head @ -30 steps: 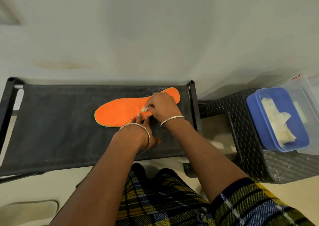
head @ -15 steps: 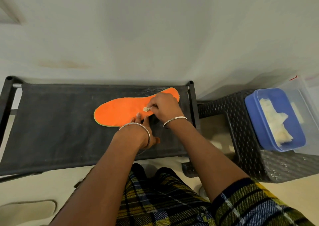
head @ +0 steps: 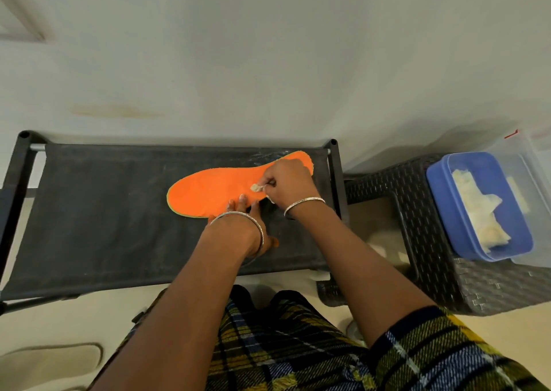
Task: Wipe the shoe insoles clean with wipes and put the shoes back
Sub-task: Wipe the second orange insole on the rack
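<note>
An orange insole (head: pixel 208 192) lies flat on the black fabric rack top (head: pixel 98 211), its heel end toward the right rail. My right hand (head: pixel 287 182) pinches a small crumpled beige wipe (head: pixel 255 187) and holds it against the insole's heel half. My left hand (head: pixel 244 214) lies flat with straight fingers pressing the insole's near edge; most of that hand is hidden behind its wrist and bangle. No shoe is in view.
A dark wicker stool (head: pixel 417 211) stands right of the rack. On it sits a blue tub (head: pixel 441 208) holding several pale wipes (head: pixel 483 208), beside a clear container (head: pixel 533 182). A beige insole (head: pixel 50 361) lies on the floor at lower left. A wall rises behind.
My right hand with the wipe has shifted only slightly along the insole's heel half. My left hand stays pressed on the near edge.
</note>
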Action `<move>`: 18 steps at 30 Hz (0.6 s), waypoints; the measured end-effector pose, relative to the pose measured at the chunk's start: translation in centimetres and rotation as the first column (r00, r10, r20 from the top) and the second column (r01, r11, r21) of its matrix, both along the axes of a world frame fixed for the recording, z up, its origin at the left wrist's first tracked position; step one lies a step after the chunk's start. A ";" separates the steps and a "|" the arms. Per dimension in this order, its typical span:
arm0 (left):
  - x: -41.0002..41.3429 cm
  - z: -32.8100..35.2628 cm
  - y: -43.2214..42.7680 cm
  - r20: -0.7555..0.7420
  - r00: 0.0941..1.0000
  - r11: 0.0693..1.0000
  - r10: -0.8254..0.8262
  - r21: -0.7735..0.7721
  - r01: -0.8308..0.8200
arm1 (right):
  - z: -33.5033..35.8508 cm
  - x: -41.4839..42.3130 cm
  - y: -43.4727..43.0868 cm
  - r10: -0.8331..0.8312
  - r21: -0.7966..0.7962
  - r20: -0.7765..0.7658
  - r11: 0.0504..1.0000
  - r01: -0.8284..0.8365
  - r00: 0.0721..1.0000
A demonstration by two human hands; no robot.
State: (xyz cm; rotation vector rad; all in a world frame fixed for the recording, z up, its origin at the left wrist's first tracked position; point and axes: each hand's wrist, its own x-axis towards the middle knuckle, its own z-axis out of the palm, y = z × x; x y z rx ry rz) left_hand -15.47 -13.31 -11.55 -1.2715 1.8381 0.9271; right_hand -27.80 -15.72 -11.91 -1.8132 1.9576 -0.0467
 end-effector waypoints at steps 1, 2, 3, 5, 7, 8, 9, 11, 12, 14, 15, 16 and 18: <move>0.1 0.1 0.0 0.009 1.000 1.000 -0.012 0.001 0.012 | 0.1 -0.5 -0.1 -0.008 0.003 -0.010 1.000 0.008 1.000; 0.1 0.3 0.0 0.015 1.000 1.000 -0.027 -0.001 0.027 | 0.3 -1.4 -0.2 -0.039 -0.003 -0.026 0.999 0.039 0.999; 0.1 0.5 0.0 0.016 0.999 0.999 -0.040 -0.002 0.040 | 0.5 -2.5 -0.2 -0.089 -0.021 -0.048 0.996 0.088 0.995; 0.2 0.8 0.1 0.012 0.998 0.998 -0.055 -0.001 0.055 | 0.8 -4.8 -0.1 -0.213 -0.081 -0.085 0.975 0.206 0.973; 0.2 0.8 0.1 0.007 0.999 0.999 -0.052 0.003 0.052 | 0.6 -5.8 0.0 -0.274 -0.107 -0.116 0.959 0.262 0.955; 0.1 0.8 0.0 0.008 0.999 0.999 -0.048 -0.002 0.048 | 0.4 -5.5 -0.1 -0.266 -0.103 -0.131 0.962 0.254 0.955; 0.1 0.8 0.0 0.012 0.999 0.999 -0.046 -0.010 0.046 | 0.1 -4.8 -0.2 -0.234 -0.088 -0.136 0.971 0.224 0.963; -0.2 0.6 0.1 0.014 0.999 0.999 -0.043 -0.015 0.043 | -0.3 -2.9 -0.3 -0.122 -0.055 -0.113 0.992 0.116 0.986; -0.3 0.4 0.1 0.007 1.000 0.999 -0.030 -0.015 0.030 | -0.5 -1.7 -0.3 -0.055 -0.037 -0.097 0.998 0.051 0.994; -0.4 0.1 0.2 -0.014 1.000 1.000 0.002 -0.012 -0.002 | -0.5 0.0 -0.1 0.057 -0.010 -0.061 0.998 -0.057 0.997; -0.3 0.0 0.3 -0.019 1.000 1.000 0.009 -0.013 -0.009 | -0.4 0.2 -0.1 0.091 -0.008 -0.054 0.996 -0.092 0.994; -0.3 0.0 0.2 -0.019 1.000 1.000 0.005 -0.014 -0.006 | -0.3 0.0 -0.1 0.100 -0.009 -0.049 0.995 -0.101 0.994; -0.1 0.0 0.2 -0.011 1.000 1.000 -0.015 -0.012 0.015 | 0.0 -1.5 -0.2 0.056 0.011 -0.052 0.998 -0.056 0.997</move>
